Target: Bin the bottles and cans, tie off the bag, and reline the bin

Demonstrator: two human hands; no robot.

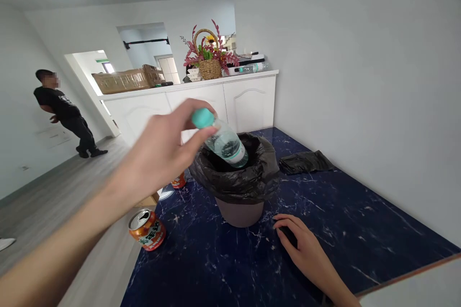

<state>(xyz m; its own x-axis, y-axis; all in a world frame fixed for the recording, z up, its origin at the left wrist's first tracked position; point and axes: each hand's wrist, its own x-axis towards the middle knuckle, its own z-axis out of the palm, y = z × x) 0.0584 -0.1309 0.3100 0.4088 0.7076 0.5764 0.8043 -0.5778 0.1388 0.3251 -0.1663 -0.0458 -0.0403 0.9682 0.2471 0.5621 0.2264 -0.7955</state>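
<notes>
We have the left hand (pixel 163 141) clamped on a clear plastic bottle (pixel 226 143), gripping up at the cap end: thumb on the near side, index finger over the far side, the other fingers mostly hidden. Bottle is tilted, green cap (pixel 202 118) up and left, base down and right over the mouth of the bin (pixel 241 215) (can't tell whether the base dips below the rim). Bin stands upright on the dark blue marbled tabletop (pixel 216 264), its black liner (pixel 237 188) folded over the rim. We see the right hand (pixel 302 244) holding nothing, resting on the tabletop right of the bin, fingers together and loosely bent, thumb a bit apart from them. Hands are well apart. Orange can (pixel 151 236) stands upright near the table's left edge, top opened; we get a second can (pixel 179 181) behind it, mostly hidden by the left arm. Folded black plastic (pixel 306 162) lies right of the bin, by the wall.
</notes>
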